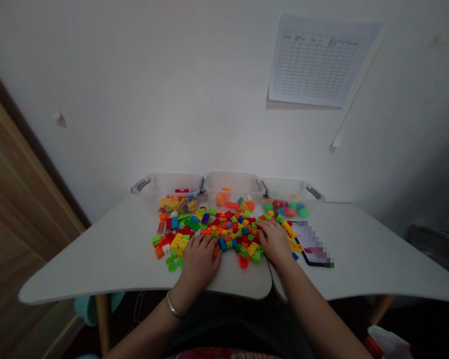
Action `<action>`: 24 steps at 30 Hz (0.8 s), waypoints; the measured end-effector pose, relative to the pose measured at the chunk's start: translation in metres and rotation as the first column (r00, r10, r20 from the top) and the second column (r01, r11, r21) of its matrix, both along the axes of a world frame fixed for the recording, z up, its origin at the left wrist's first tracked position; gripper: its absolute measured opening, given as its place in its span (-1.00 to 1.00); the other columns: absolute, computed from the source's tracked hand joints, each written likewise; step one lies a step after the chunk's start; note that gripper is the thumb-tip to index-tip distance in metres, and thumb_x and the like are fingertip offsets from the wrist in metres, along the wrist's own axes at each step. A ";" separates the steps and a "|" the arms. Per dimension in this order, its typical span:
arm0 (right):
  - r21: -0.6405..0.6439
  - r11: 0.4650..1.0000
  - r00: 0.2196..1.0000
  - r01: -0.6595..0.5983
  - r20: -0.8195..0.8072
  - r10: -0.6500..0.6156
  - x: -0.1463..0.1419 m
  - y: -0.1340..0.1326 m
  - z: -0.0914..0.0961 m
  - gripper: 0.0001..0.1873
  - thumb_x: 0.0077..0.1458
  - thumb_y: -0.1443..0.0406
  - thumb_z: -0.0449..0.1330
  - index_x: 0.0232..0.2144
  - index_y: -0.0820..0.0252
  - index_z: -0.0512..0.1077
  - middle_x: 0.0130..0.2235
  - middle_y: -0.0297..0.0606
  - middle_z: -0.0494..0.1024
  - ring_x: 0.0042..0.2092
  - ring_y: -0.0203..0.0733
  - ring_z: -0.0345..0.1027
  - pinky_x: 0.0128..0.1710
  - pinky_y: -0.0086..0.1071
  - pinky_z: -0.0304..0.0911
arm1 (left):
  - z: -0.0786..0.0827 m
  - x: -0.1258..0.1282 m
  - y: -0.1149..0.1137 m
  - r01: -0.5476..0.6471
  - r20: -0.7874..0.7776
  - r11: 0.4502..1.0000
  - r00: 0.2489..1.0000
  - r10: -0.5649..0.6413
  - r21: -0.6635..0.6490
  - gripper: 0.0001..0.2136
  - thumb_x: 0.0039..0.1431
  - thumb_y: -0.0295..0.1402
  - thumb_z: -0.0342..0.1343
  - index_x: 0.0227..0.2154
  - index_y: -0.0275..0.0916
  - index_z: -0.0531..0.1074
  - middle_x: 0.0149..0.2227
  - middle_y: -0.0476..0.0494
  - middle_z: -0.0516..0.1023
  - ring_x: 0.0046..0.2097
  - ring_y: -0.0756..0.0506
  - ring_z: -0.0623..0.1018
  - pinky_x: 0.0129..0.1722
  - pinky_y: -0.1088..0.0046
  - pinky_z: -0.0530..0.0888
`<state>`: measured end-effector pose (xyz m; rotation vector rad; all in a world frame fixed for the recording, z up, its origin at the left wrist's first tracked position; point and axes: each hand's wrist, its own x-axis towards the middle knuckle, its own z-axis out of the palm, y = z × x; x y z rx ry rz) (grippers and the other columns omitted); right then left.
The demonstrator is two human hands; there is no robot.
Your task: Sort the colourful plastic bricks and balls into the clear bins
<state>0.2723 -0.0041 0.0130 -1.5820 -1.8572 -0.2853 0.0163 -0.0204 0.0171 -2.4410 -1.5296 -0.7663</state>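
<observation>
A heap of small plastic building bricks (224,230) in red, yellow, green, blue and orange is spread over the middle of a white table (115,254). My left hand (199,262) lies palm down at the heap's near edge, fingers stretched out over the bricks, a silver bangle on the wrist. My right hand (274,240) rests on the right side of the heap, fingers spread flat across bricks. Neither hand is seen gripping anything.
Three clear plastic bins stand in a row along the wall: the left bin (172,192), the middle bin (234,189) and the right bin (290,197), each holding coloured pieces. A dark phone (314,249) lies right of my right hand. A printed sheet (318,62) hangs on the wall.
</observation>
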 end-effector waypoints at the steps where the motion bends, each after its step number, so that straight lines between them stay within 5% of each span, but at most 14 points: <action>1: 0.007 1.000 1.000 0.002 0.010 -0.003 0.000 0.001 -0.001 -0.67 0.13 0.39 0.03 -0.12 0.11 0.52 -0.06 -0.25 0.57 -0.03 -0.04 0.35 0.05 -0.14 0.20 | 0.000 0.000 0.000 0.003 0.005 1.000 1.000 -0.003 0.004 -0.70 0.21 -0.27 -0.01 -0.08 -0.22 0.50 0.00 -0.21 0.55 0.07 -0.28 0.43 0.14 0.01 0.29; 12: -0.042 0.998 0.998 0.052 -0.040 -0.054 0.000 0.001 -0.001 -0.76 0.11 0.38 0.05 -0.26 0.11 0.49 -0.19 -0.20 0.58 -0.09 -0.02 0.37 -0.04 -0.15 0.23 | -0.003 -0.001 0.002 0.010 0.019 1.000 1.000 -0.010 0.021 -0.70 0.21 -0.27 -0.02 -0.09 -0.19 0.50 0.00 -0.20 0.55 0.07 -0.26 0.43 0.15 0.04 0.28; 24: -0.050 0.998 0.996 0.036 -0.078 -0.040 0.000 0.013 -0.005 -0.67 0.11 0.38 0.07 -0.11 0.11 0.50 -0.14 -0.20 0.58 -0.08 -0.04 0.37 -0.01 -0.15 0.25 | 0.000 0.001 0.000 -0.001 -0.004 1.000 1.000 0.001 -0.003 -0.70 0.20 -0.27 0.00 -0.09 -0.21 0.50 -0.01 -0.19 0.55 0.07 -0.27 0.44 0.14 0.01 0.29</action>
